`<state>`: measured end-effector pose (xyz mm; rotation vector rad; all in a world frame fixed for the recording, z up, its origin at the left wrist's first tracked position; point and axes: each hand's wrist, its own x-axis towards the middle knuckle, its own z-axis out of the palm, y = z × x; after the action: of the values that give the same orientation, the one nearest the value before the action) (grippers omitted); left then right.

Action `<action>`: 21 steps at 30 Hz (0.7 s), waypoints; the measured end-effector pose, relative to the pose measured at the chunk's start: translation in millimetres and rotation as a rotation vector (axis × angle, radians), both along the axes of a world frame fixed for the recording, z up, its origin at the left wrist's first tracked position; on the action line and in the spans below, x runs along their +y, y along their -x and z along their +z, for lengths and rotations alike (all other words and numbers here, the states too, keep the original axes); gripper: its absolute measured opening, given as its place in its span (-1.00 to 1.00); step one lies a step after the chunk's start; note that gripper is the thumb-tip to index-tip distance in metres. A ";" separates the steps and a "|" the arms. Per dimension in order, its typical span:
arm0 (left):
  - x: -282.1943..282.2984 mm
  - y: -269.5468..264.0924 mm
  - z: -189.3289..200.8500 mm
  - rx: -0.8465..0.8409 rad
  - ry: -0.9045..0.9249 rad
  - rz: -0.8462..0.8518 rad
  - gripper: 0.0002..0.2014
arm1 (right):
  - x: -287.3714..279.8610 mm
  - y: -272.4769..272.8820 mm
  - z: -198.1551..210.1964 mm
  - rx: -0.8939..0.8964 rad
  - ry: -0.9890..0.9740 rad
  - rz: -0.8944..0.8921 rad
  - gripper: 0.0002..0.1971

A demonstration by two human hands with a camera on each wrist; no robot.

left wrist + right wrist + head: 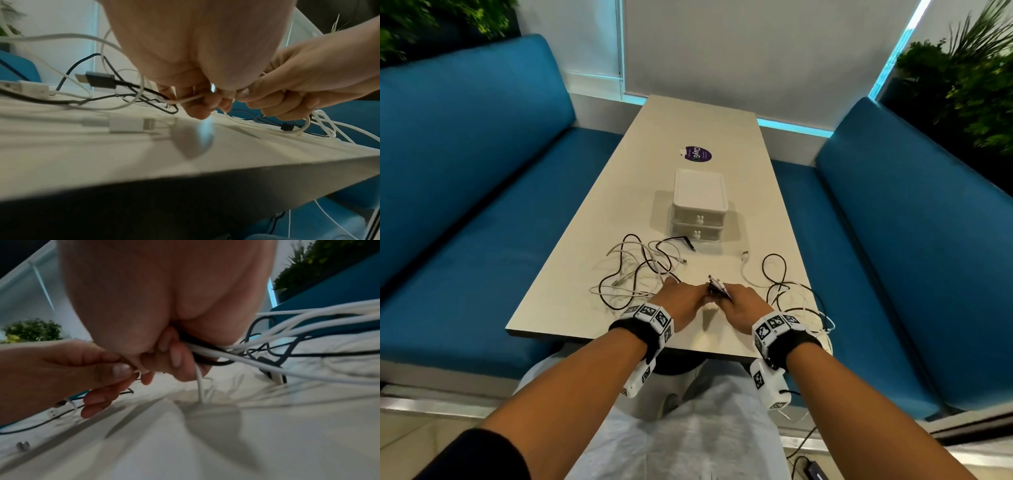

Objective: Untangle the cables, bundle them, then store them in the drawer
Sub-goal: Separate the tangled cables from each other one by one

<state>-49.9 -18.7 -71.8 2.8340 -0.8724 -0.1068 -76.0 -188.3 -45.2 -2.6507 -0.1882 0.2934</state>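
A loose tangle of white and black cables [640, 270] lies left of centre on the beige table [599, 318]. More loops [787, 291] spread to the right and hang over the edge. My right hand [736, 301] grips a bunch of cable ends [717, 289]; in the right wrist view its fingers [174, 358] curl round several white and black cables [222, 352]. My left hand [688, 299] meets it and pinches a white cable [189, 99] between thumb and fingers [197, 108]. The white two-drawer box [699, 205] stands behind, both drawers shut.
A purple round sticker [698, 154] lies beyond the drawer box. Blue benches [465, 192] flank the table on both sides. A white USB plug [131, 124] and a black plug [98, 79] lie near my left hand. Another cable trails on the floor [801, 455].
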 end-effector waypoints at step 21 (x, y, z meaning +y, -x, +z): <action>2.4 8.4 9.7 -0.091 -0.146 0.082 -0.78 | 6.5 6.7 5.0 -0.080 0.136 -0.113 -0.70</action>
<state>-58.3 -16.4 -62.1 3.0275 -0.7950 -0.0322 -82.7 -181.8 -40.2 -2.7972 -0.0451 0.1682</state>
